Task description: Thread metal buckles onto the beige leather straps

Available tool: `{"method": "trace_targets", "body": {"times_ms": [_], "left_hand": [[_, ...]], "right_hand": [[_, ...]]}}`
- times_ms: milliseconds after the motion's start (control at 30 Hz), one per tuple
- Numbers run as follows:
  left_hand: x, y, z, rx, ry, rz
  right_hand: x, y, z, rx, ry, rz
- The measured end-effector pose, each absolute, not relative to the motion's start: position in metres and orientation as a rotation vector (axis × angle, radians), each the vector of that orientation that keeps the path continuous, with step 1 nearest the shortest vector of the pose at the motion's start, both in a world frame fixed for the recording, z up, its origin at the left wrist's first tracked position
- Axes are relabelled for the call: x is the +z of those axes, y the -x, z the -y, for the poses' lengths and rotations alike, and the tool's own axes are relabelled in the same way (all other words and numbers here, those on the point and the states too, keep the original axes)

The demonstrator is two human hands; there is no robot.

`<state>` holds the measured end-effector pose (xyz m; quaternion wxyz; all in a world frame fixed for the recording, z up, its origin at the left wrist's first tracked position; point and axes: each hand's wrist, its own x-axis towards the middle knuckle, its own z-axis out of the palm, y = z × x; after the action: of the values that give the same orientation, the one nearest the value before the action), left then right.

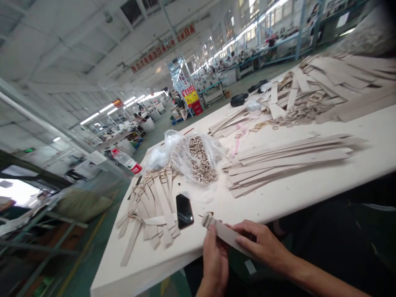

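A light beige strap [230, 236] with a looped end and a buckle is held over the table's front edge. My left hand [214, 255] is closed round it near the looped end, the thumb on top. My right hand [262, 243] grips the same strap farther along, thumb above and fingers beneath. A dark phone [185, 211] lies on the table just beyond my left hand. Finished-looking straps with buckles [157, 202] are fanned out to the left of the phone.
On the white table [213, 206] stand an open plastic bag of small rings [201, 161], a stack of flat strips [287, 163] and a large strap pile [337, 78] at back right. A red-labelled bottle [126, 161] is at the far left edge.
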<state>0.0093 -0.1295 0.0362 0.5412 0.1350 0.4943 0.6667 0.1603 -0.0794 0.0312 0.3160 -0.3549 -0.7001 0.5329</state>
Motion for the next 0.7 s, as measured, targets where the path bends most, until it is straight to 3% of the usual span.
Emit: {"method": "trace_targets", "body": {"times_ms": [133,267,367,533,700], "left_hand": [[0.092,0.094,0.111,1.754,-0.471,-1.37],[0.147,0.217,0.072,1.542,-0.981,-2.012],[0.167,0.29,0.03,1.412,-1.024,-2.248],[0.125,0.329,0.003,1.204,-1.19,-2.54],[0.042,0.305,0.062,1.124,-1.342,-2.698]], "right_hand": [[0.008,-0.17,0.077,1.442,1.018,1.878],[-0.017,-0.18,0.076,1.485,1.135,1.808],[-0.023,-0.179,0.077,1.515,1.168,1.798],[-0.019,-0.182,0.073,1.529,1.195,1.765],[0.012,-0.2,0.063,1.586,1.207,1.745]]}}
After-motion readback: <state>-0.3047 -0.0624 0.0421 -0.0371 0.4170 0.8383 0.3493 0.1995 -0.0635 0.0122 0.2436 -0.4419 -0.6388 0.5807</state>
